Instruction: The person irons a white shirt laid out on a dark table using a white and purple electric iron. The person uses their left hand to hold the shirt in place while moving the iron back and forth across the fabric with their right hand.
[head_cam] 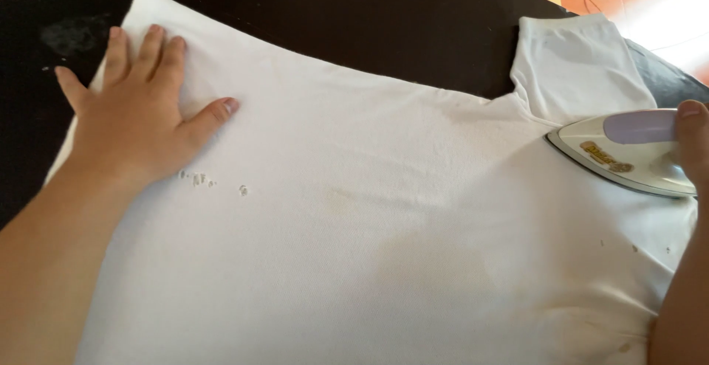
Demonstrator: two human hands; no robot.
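Fingers [151, 47] of the left hand [136, 125] lie spread flat, pinning a white T-shirt [369, 225] on the dark surface [332, 11] near its far-left edge. Right hand [693, 140] grips an iron [628, 155] by the sleeve; the middle looks largely smooth, stains remaining.
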